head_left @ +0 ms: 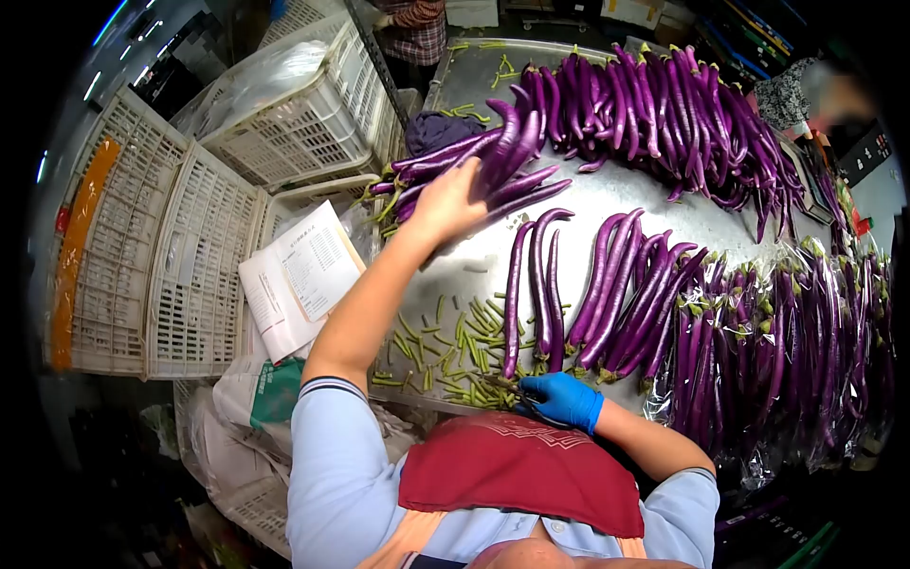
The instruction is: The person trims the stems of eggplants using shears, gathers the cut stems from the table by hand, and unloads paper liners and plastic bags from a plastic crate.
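My bare left hand [449, 203] reaches to the far left of the metal table and is closed on several long purple eggplants [509, 152]. More eggplants [531, 194] lie under and beside it. My right hand [566, 400], in a blue glove, is close to my apron at the near edge. It is closed on a slim dark tool that looks like scissors [508, 384], mostly hidden by the glove. Just beyond it, eggplants [551, 284] lie side by side with stems toward me. Cut green stem pieces [469, 346] are scattered left of them.
A big heap of eggplants [654, 114] covers the far side. Eggplants in clear bags [768, 341] line the right. White crates [294, 114] and a paper sheet [301, 275] stand left. A dark cloth [441, 131] lies at the far left. Other people [417, 33] are beyond the table.
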Available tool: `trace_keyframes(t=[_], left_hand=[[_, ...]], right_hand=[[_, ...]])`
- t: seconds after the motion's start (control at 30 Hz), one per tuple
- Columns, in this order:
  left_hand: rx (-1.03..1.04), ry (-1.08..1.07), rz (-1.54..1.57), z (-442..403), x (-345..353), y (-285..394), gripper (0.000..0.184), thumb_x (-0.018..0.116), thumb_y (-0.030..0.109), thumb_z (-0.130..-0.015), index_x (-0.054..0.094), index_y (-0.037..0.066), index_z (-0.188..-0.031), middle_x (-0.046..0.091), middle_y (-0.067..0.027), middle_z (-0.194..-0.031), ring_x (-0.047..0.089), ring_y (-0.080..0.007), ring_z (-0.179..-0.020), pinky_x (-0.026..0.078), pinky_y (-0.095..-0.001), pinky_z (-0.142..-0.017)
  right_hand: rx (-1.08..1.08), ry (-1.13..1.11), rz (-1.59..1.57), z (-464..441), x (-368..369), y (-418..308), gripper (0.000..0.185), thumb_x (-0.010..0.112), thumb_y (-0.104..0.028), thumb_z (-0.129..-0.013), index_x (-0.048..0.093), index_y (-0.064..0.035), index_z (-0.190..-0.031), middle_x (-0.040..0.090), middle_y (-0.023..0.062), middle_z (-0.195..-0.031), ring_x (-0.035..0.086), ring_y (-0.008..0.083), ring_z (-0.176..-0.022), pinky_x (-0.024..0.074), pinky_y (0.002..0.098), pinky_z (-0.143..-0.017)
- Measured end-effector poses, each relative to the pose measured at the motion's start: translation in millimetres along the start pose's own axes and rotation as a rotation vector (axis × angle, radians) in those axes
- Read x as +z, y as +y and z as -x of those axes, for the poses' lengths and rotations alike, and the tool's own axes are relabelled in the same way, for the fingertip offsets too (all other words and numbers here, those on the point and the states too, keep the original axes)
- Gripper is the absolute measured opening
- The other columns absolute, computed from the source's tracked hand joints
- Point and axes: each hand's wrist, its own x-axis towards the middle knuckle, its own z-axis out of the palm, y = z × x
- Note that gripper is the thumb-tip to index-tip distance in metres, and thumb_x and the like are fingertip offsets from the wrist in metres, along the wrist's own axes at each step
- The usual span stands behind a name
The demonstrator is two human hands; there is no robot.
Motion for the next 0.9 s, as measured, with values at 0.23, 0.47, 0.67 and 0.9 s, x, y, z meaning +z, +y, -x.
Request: trace_keyframes(t=[0.23,0.47,0.67,0.9], left_hand=[[-0.039,0.040,-0.486,-23.7,74.3,-53.1,0.086,0.074,0.032,-0.064,0.029,0.002,-0.132,0.049,-0.0132,-0.107,0.051,-0.0288,-0.095,0.042,-0.0425,-0.080],[-0.123,0.206,-0.514,-27.3,92.5,-42.2,0.072,0.072,0.026,-0.064,0.039,0.003,-0.123,0.052,-0.0124,-0.102,0.052,-0.0295,-0.092,0.044,-0.0401,-0.076],[-0.364,0.015,-0.155,-51.1,89.5,-41.8,0.063,0.067,0.016,-0.059,0.043,0.004,-0.117,0.059,-0.0190,-0.092,0.059,-0.0356,-0.086,0.047,-0.0435,-0.074],[-0.497,-0.252,1.347,-38.8,12.7,-59.1,0.037,0.063,0.010,-0.070,0.052,0.002,-0.105,0.061,-0.0107,-0.085,0.060,-0.0213,-0.064,0.053,-0.0345,-0.064]], right_hand=[[0.063,0.162,-0.210,2.8,2.5,-0.1,0.033,0.061,-0.033,-0.081,0.056,-0.0036,-0.096,0.059,0.0212,-0.078,0.058,0.0382,-0.071,0.0460,0.0388,-0.063],[0.110,0.213,-0.320,3.8,4.5,-1.2,0.027,0.063,-0.027,-0.081,0.054,-0.0024,-0.090,0.053,0.0178,-0.069,0.046,0.0267,-0.058,0.0427,0.0336,-0.059],[0.133,0.207,-0.299,-0.9,13.4,1.6,0.032,0.063,-0.030,-0.080,0.056,-0.0026,-0.096,0.057,0.0191,-0.073,0.055,0.0337,-0.063,0.0452,0.0350,-0.061],[0.148,0.301,-0.552,18.8,12.7,10.0,0.037,0.069,-0.024,-0.078,0.055,0.0012,-0.102,0.059,0.0082,-0.074,0.049,0.0076,-0.068,0.0447,0.0259,-0.063]])
